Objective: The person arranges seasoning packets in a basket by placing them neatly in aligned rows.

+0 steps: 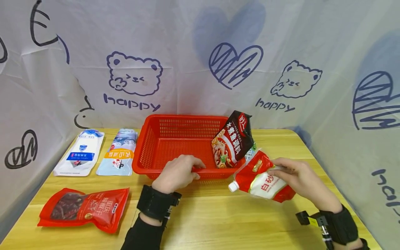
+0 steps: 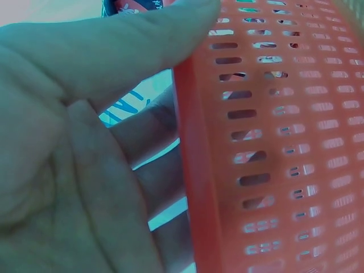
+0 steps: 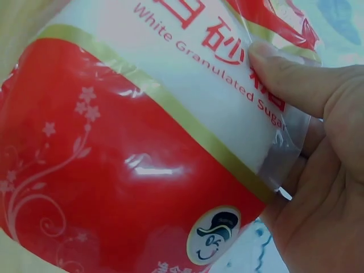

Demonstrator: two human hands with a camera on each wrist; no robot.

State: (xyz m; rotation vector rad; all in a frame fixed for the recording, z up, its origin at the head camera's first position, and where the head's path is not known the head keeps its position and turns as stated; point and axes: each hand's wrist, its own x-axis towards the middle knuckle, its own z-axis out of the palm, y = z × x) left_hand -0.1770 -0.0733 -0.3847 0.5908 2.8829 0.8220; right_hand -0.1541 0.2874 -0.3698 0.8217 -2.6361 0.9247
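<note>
Pinching the sugar bag by its thin edge, probably for easy purchase, the right hand holds it at four o'clock from the red basket, while the left hand grips that basket's rim at six o'clock, apparently for steadiness.

Left hand: hidden at the fingertips behind the red basket; cut off at 9 o'clock, left wrist view
Right hand: partly hidden behind the sugar bag
Pale packet: mostly hidden behind the black pouch
Heart drawing: cut off at 3 o'clock, head view
Chilli pouch: printed partly too small to read
</note>
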